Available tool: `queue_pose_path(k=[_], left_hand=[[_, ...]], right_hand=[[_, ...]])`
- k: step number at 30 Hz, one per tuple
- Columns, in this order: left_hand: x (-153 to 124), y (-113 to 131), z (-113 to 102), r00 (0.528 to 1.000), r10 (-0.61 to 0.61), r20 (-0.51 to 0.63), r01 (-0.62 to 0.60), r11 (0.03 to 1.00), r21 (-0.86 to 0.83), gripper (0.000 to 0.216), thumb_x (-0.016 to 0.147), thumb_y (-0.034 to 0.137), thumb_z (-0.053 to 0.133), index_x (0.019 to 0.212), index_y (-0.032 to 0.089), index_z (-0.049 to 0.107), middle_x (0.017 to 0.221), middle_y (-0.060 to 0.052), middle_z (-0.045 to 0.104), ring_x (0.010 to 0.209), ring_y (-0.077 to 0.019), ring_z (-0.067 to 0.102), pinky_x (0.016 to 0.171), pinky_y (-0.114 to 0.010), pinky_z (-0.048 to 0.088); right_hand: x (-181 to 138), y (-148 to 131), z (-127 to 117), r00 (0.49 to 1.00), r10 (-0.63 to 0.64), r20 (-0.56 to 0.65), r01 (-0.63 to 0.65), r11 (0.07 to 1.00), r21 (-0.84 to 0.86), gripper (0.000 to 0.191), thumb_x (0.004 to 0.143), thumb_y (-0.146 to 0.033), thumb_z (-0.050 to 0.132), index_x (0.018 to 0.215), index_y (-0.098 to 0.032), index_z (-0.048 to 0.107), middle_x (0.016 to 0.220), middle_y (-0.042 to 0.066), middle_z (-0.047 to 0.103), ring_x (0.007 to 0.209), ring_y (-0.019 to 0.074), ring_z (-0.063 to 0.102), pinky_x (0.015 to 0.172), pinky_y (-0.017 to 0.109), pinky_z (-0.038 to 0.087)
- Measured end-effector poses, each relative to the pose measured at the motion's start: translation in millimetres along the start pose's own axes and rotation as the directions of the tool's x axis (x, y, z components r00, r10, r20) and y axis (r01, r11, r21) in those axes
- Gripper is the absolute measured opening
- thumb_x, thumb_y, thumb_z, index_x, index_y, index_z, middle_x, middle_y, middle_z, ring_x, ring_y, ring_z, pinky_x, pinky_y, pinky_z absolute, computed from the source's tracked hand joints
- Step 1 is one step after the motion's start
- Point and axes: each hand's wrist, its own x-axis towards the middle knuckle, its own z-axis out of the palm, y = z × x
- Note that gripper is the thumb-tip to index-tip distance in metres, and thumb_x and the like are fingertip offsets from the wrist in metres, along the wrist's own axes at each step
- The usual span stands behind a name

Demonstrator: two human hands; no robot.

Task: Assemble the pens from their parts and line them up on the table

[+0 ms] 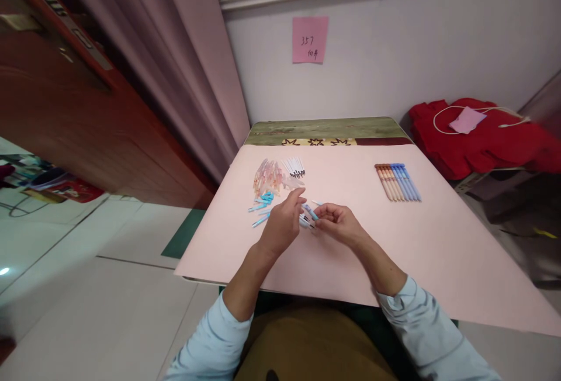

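My right hand pinches a light blue pen barrel between thumb and fingers, tilted over the table's middle. Just left of it is my left hand, fingers stretched out and nothing visible in them; its palm side is hidden. Under and between the hands lie more pen parts, partly covered. Blue pen pieces and small turquoise parts are spread beside my left hand. Behind them sit a pile of pinkish clear barrels and a bunch of white refills with dark ends.
To the right, several brown and blue pens lie in a neat row on the pink-covered table. A red cloth with a white cable is beyond the right edge. A pink note hangs on the wall; a wooden door stands left.
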Motion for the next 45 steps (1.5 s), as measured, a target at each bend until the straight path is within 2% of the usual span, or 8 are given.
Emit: queue_pose_path(k=[8,16,25,30,32,38,42,45], left_hand=[[-5.5,-18.9,4.3,0.965,-0.237,-0.107,0.193,0.928,-0.317,0.029,0.088,0.027,0.056,0.115,0.018,0.062,0.107,-0.010,0.071,0.090,-0.0186,0.068,0.081,-0.032,0.054],[1.7,-5.8,34.2,0.919,-0.373,0.130,0.355,0.638,-0.683,0.026,0.073,0.035,0.076,0.089,0.015,0.071,0.077,-0.003,0.070,0.068,-0.0139,0.063,0.064,-0.025,0.048],[0.2,-7.5,44.3,0.874,-0.476,0.101,0.386,0.553,-0.739,0.030,0.063,0.035,0.082,0.082,0.015,0.071,0.067,0.000,0.066,0.058,-0.0104,0.056,0.056,-0.023,0.042],[-1.7,-9.5,30.7,0.866,-0.490,0.095,0.349,0.460,-0.817,0.028,0.066,0.032,0.082,0.083,0.014,0.070,0.084,-0.005,0.074,0.076,-0.0151,0.067,0.074,-0.028,0.052],[-5.3,-16.4,17.2,0.841,-0.531,0.105,0.352,0.389,-0.852,0.031,0.067,0.032,0.082,0.089,0.014,0.069,0.090,-0.008,0.075,0.081,-0.0178,0.069,0.079,-0.032,0.054],[-22.5,-51.0,-19.1,0.795,-0.604,0.059,0.288,0.291,-0.912,0.039,0.070,0.030,0.082,0.103,0.013,0.068,0.088,-0.007,0.075,0.075,-0.0160,0.070,0.082,-0.034,0.057],[-30.8,-64.8,-17.3,0.822,-0.565,0.071,0.207,0.181,-0.961,0.032,0.073,0.028,0.080,0.099,0.016,0.067,0.086,-0.003,0.073,0.071,-0.0121,0.068,0.078,-0.029,0.058],[-35.5,-68.8,-10.9,0.859,-0.495,0.131,0.190,0.072,-0.979,0.030,0.072,0.025,0.081,0.096,0.015,0.066,0.083,-0.002,0.071,0.070,-0.0104,0.067,0.074,-0.025,0.059]], right_hand=[[3.4,-4.5,-3.7,0.992,-0.023,-0.121,0.032,0.996,0.077,0.034,0.067,-0.039,0.084,0.088,-0.020,0.067,0.084,0.004,0.073,0.069,0.0148,0.066,0.069,0.030,0.052],[0.0,-8.4,-4.8,0.999,0.021,-0.037,-0.018,0.998,0.061,0.037,0.070,-0.041,0.082,0.096,-0.019,0.068,0.074,0.001,0.068,0.055,0.0096,0.055,0.054,0.023,0.042],[-0.2,-7.2,-3.1,0.999,0.045,0.005,-0.045,0.997,0.054,0.038,0.070,-0.044,0.082,0.094,-0.020,0.064,0.063,-0.004,0.062,0.050,0.0089,0.051,0.051,0.022,0.040],[0.9,-4.2,-4.7,0.997,0.000,-0.081,0.001,1.000,0.018,0.034,0.075,-0.046,0.077,0.092,-0.020,0.064,0.079,0.002,0.071,0.056,0.0106,0.057,0.053,0.023,0.041],[1.8,-3.8,-5.9,0.984,-0.051,-0.171,0.048,0.999,-0.021,0.032,0.077,-0.049,0.074,0.089,-0.020,0.064,0.088,0.006,0.073,0.056,0.0103,0.055,0.051,0.023,0.039],[-0.9,-4.6,-5.5,0.928,-0.202,-0.314,0.128,0.962,-0.241,0.027,0.084,-0.047,0.065,0.079,-0.020,0.064,0.071,0.003,0.068,0.052,0.0115,0.050,0.048,0.024,0.036],[-5.4,-1.2,-3.1,0.895,-0.365,-0.257,0.132,0.767,-0.628,0.023,0.084,-0.040,0.063,0.072,-0.021,0.065,0.056,-0.002,0.057,0.050,0.0114,0.045,0.051,0.025,0.035],[-11.2,3.7,-0.8,0.890,-0.394,-0.228,0.093,0.648,-0.756,0.020,0.084,-0.038,0.063,0.074,-0.022,0.067,0.056,-0.003,0.055,0.051,0.0114,0.045,0.053,0.025,0.038]])
